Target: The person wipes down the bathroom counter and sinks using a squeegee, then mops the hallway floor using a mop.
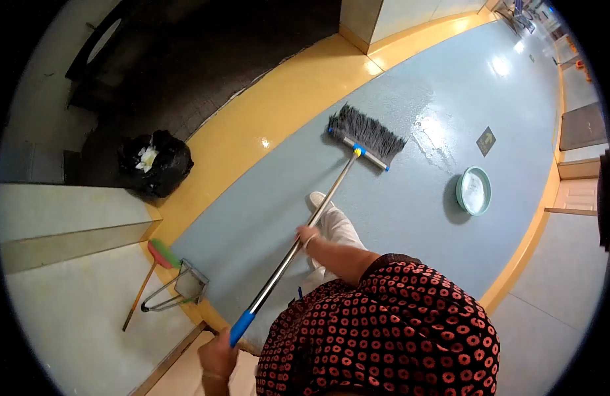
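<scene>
A long-handled mop (pixel 272 285) slants across the view, with a metal pole and a blue grip. Its wide head of shaggy grey strands (pixel 367 132) lies on the blue-grey floor ahead of me. My left hand (pixel 218 355) is closed around the top end, at the blue grip. Farther down, my right hand (pixel 308 236) wraps around the metal pole. Both hands are slightly blurred. To the right of the mop head stands a green basin (pixel 474 191) with white foamy liquid in it. Wet, shiny streaks (pixel 431 132) show on the floor beyond the head.
A black trash bag (pixel 161 165) sits at a dark doorway on the left. A broom (pixel 161 254) and a long-handled dustpan (pixel 191 284) lean by the left wall. A yellow border (pixel 265 119) edges the floor. An arrow sign (pixel 486 141) is on the floor.
</scene>
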